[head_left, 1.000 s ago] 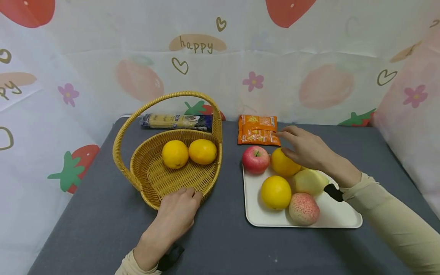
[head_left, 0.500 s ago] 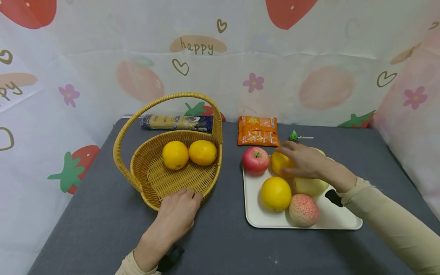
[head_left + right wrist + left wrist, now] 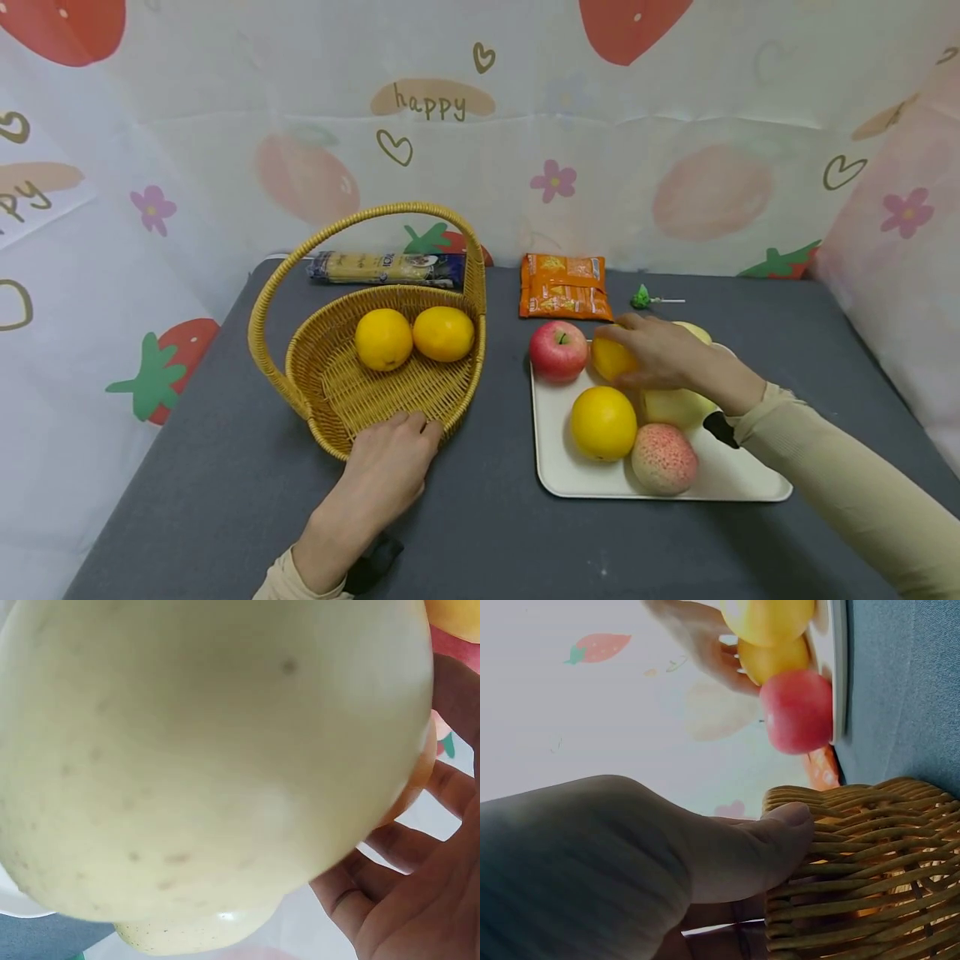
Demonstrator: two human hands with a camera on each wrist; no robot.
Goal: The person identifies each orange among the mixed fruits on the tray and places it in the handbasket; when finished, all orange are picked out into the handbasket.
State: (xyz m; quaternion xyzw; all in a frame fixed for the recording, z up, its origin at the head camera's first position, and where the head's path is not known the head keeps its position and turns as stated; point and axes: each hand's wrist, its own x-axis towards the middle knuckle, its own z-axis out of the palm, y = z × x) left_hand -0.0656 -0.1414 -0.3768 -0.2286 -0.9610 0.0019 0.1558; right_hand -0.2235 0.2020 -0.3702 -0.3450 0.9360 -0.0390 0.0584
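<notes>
A pale yellow-green pear (image 3: pixel 202 757) fills the frame, with the right hand (image 3: pixel 412 900) at lower right, fingers (image 3: pixel 397 847) beside an orange fruit (image 3: pixel 416 776).

The basket (image 3: pixel 375 375) was woven wicker, rough and matt. The tray (image 3: pixel 720 479) looked like smooth white plastic. The surface (image 3: pixel 525 542) wore matt grey cloth. The orange packet (image 3: pixel 562 285) was glossy.
</notes>
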